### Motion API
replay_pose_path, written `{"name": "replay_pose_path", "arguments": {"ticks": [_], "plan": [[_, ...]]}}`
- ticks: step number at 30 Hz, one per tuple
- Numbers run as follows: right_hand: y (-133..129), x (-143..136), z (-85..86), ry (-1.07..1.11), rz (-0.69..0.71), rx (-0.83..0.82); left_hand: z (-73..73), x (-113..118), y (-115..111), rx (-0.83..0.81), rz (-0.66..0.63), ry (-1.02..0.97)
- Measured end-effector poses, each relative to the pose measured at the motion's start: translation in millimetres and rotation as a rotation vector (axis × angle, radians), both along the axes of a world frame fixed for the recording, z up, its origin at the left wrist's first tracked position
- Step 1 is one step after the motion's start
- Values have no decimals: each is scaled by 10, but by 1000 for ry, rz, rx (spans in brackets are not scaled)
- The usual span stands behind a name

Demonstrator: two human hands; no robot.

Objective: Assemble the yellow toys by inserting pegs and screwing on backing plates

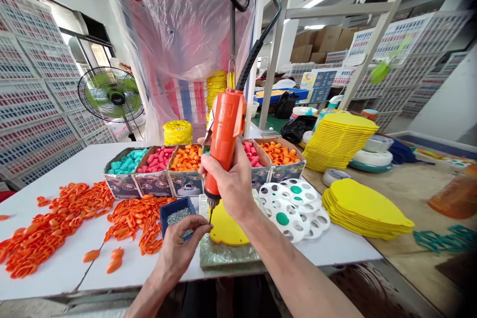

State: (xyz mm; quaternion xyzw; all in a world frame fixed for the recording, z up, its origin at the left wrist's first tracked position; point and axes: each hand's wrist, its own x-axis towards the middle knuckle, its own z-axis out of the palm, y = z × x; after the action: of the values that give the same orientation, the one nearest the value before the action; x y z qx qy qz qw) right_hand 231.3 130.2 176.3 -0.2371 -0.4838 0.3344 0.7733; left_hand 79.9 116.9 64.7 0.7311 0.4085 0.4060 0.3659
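My right hand (236, 184) is wrapped round an orange electric screwdriver (224, 124), held upright with its bit pointing down. Beneath it a yellow plastic plate (229, 226) lies on a block covered in clear film (227, 257). The thumb and forefinger of my left hand (181, 246) are closed in a pinch at the bit's tip, by the plate's left edge, on what looks like a small screw, mostly hidden by the fingertips. Just behind that hand sits a blue tray (164, 221) of small silvery screws (178, 216).
Boxes of teal (126, 161), pink (156, 160) and orange caps (186, 157) line the back. Orange parts (63, 223) lie heaped at left. White discs with holes (294, 208) and stacked yellow plates (365, 206) lie at right. A cable (255, 54) hangs above; a fan (112, 97) stands behind.
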Motion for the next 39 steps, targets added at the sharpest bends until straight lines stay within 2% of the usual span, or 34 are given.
{"name": "replay_pose_path", "arguments": {"ticks": [13,22,27,30,33,39], "plan": [[3,12,-21,4,-31,-20,2,34,-60,-131,-71,-74],[12,18,-62,-2,-8,-10,-45,123,-88,-272,-99,-261],[18,39,-82,-18,-22,-12,-67,102,-86,-236,-69,-198],[22,68,-99,-61,-54,-30,-67,25,18,-115,-16,-66],[33,83,-158,-131,-63,-34,-92,17,220,-46,-47,47],[22,40,-316,-213,-92,-104,-239,320,590,3,-163,112]]}}
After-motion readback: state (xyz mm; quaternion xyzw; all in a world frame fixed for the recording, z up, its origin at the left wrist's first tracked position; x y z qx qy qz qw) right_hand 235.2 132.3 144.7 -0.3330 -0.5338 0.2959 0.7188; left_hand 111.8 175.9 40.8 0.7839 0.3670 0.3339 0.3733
